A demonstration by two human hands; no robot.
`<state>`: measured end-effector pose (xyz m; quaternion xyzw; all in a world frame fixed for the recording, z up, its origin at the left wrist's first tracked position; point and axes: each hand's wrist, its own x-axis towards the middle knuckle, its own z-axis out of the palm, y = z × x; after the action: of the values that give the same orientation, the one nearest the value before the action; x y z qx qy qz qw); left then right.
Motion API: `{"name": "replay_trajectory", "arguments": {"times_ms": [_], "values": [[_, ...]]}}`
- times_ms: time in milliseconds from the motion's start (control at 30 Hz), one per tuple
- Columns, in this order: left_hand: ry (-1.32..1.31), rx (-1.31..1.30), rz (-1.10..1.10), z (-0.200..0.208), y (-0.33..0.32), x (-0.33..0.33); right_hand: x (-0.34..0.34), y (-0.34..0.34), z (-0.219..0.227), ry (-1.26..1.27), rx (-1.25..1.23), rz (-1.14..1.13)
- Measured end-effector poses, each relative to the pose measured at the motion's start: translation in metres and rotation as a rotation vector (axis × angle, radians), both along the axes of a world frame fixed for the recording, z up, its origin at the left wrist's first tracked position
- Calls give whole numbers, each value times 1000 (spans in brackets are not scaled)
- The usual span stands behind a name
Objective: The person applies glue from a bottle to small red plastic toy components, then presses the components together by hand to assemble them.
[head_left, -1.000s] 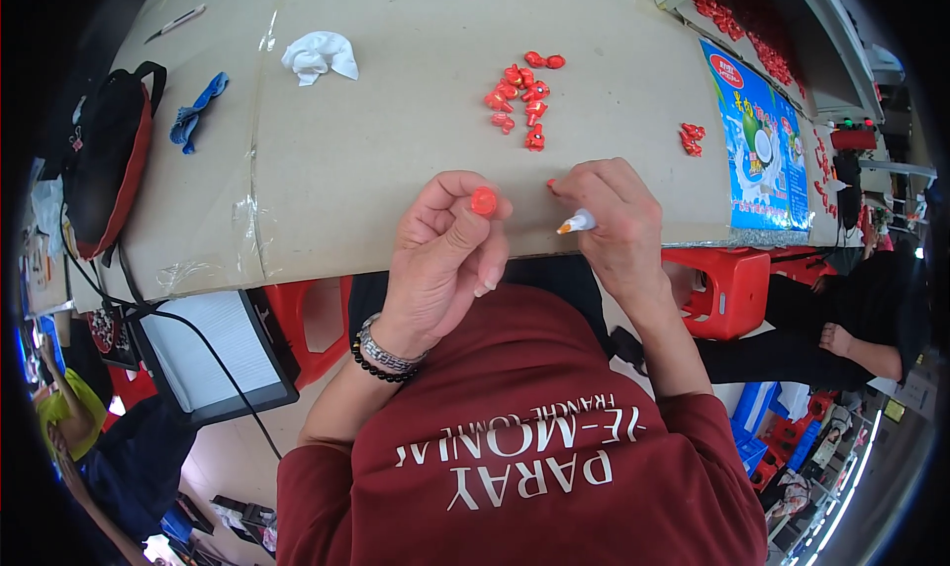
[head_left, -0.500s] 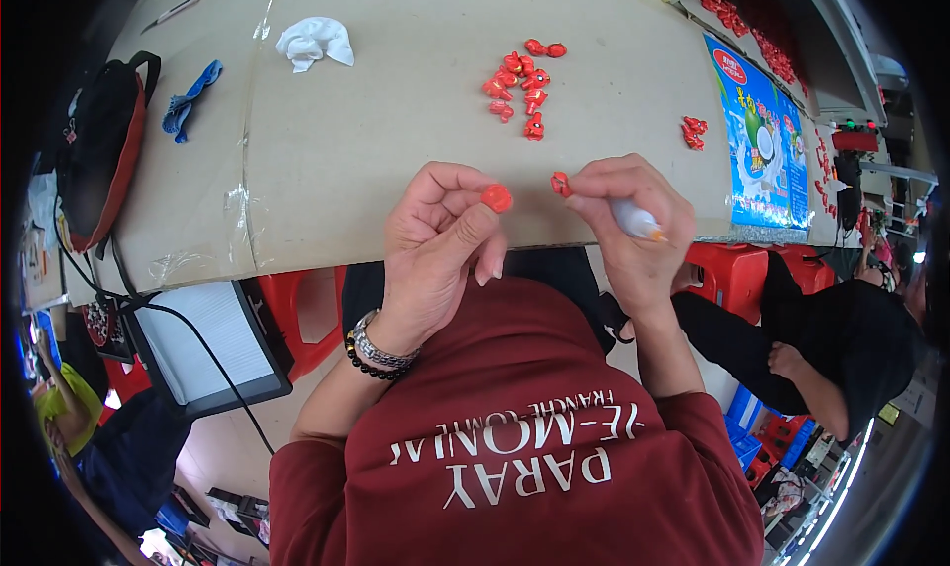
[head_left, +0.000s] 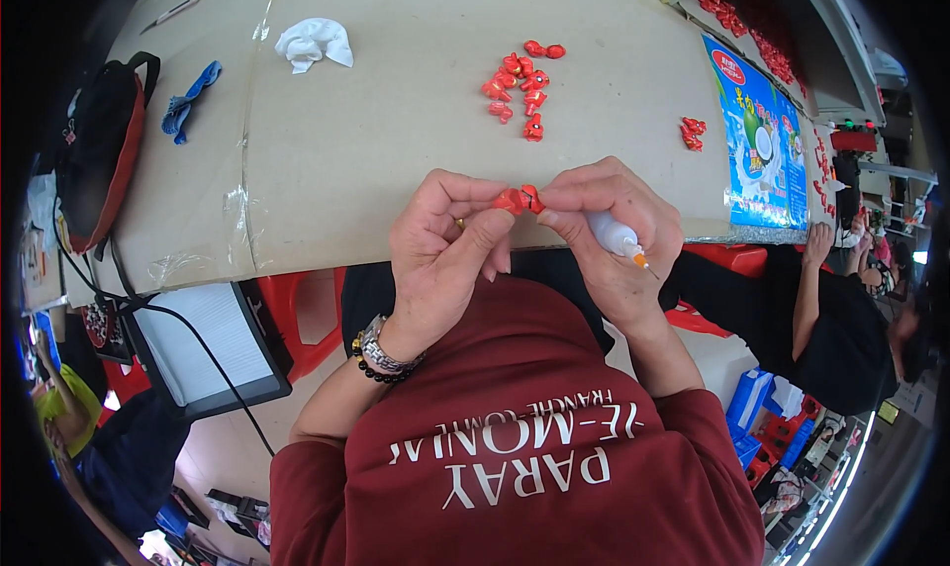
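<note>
Over the table's near edge my left hand (head_left: 443, 239) pinches a small rounded red piece (head_left: 509, 201) between thumb and forefinger. Against it, my right hand (head_left: 621, 232) holds a second small red piece (head_left: 529, 199) with dark markings, and the two pieces touch. A white squeeze bottle (head_left: 614, 235) with an orange, needle-like tip also rests in my right hand, tucked under the fingers, its tip pointing toward me. Beyond my hands lies a loose cluster of small red figure parts (head_left: 533, 101), some with gold and black details.
A smaller red group (head_left: 693, 134) lies to the right, beside a blue printed sheet (head_left: 757, 136). A crumpled white tissue (head_left: 315, 45), blue cloth strip (head_left: 188, 102), craft knife (head_left: 171, 13) and black-and-red bag (head_left: 111, 150) are on the left. A person in black (head_left: 841, 329) sits at right.
Both hands have come together, bringing the two red pieces from apart into contact. The squeeze bottle has turned so more of it shows. The person at right has moved an arm to the table edge.
</note>
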<state>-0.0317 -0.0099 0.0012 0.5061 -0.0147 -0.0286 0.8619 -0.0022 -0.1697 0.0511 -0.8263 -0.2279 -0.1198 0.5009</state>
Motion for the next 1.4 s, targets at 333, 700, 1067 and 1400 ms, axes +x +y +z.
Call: {"name": "replay_trajectory", "arguments": {"times_ms": [333, 700, 1067, 1400], "values": [[-58, 75, 18, 0, 0, 0, 1, 1, -2, -24, -15, -7], [-129, 258, 69, 4, 0, 2, 2, -3, -4, -3, -19, 23], [-252, 389, 170, -1, -3, 4, 4, -5, -10, -1, -16, 57], [-359, 471, 197, -6, -3, 6, 9, -4, -14, -76, -29, 78]]}}
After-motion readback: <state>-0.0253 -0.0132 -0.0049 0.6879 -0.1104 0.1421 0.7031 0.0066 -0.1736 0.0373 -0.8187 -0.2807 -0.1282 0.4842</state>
